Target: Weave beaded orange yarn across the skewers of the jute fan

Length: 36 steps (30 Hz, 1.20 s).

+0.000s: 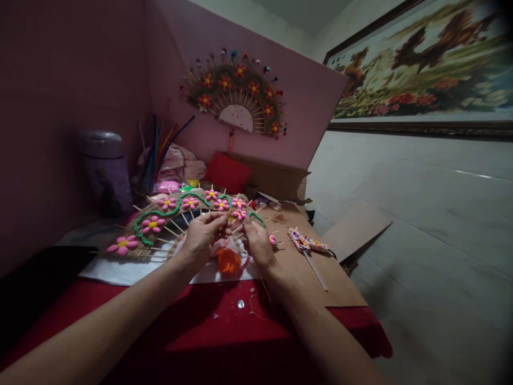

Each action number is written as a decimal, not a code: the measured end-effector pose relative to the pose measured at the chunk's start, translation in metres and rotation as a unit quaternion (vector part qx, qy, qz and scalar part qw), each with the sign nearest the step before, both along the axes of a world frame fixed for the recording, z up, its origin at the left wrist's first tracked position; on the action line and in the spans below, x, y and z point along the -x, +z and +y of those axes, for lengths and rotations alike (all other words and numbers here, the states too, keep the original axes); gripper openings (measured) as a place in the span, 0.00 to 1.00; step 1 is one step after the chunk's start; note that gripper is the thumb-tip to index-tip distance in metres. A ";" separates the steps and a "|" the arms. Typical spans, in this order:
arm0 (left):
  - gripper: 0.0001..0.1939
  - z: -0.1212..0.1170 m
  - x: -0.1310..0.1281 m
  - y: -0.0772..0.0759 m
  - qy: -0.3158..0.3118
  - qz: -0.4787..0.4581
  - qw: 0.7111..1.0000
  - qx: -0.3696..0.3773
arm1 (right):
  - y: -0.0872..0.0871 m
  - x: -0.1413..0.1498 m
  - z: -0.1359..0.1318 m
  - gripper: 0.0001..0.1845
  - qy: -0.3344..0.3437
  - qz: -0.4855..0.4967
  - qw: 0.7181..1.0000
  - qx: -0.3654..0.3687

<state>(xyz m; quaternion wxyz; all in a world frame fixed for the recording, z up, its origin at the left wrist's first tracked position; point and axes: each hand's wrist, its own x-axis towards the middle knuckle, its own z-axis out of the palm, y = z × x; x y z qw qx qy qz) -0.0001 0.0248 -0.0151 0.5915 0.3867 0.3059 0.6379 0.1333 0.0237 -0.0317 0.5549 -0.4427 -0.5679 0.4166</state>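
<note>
Close together over the craft fan, both my hands have their fingers pinched. My left hand is closed on a thin strand of orange yarn. A small ball of orange yarn sits just below the fingertips. My right hand is closed too, its thumb on top; what it grips is hidden. The half-round fan has thin wooden sticks, a twine-wrapped band, pink flowers with yellow centres and a wavy green strip. It lies on white paper, partly covered by my hands.
A glue gun with patterned covering and a glue stick lies on cardboard at right. Scraps and a shiny gem lie on the red cloth. A purple canister stands left; a finished fan hangs behind.
</note>
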 end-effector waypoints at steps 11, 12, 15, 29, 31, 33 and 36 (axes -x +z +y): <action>0.13 -0.003 -0.003 -0.004 0.033 0.049 0.997 -0.051 | -0.010 0.003 -0.004 0.27 -0.009 -0.099 0.994 -0.051; 0.12 -0.005 -0.003 -0.003 0.035 0.063 0.996 -0.056 | -0.009 0.004 -0.005 0.27 -0.013 -0.100 0.993 -0.059; 0.12 -0.009 -0.004 0.000 0.041 0.092 0.993 -0.060 | -0.007 0.005 -0.009 0.26 -0.015 -0.125 0.989 -0.080; 0.08 -0.013 -0.007 0.004 0.085 0.125 0.985 -0.085 | -0.006 0.006 -0.010 0.24 -0.049 -0.186 0.976 -0.099; 0.08 -0.013 -0.008 0.004 0.083 0.126 0.985 -0.085 | -0.006 0.006 -0.011 0.24 -0.052 -0.193 0.973 -0.115; 0.07 -0.014 -0.009 0.004 0.083 0.122 0.986 -0.084 | -0.006 0.007 -0.011 0.24 -0.058 -0.202 0.970 -0.126; 0.07 -0.015 -0.010 0.004 0.077 0.114 0.987 -0.087 | -0.007 0.008 -0.012 0.24 -0.067 -0.220 0.965 -0.127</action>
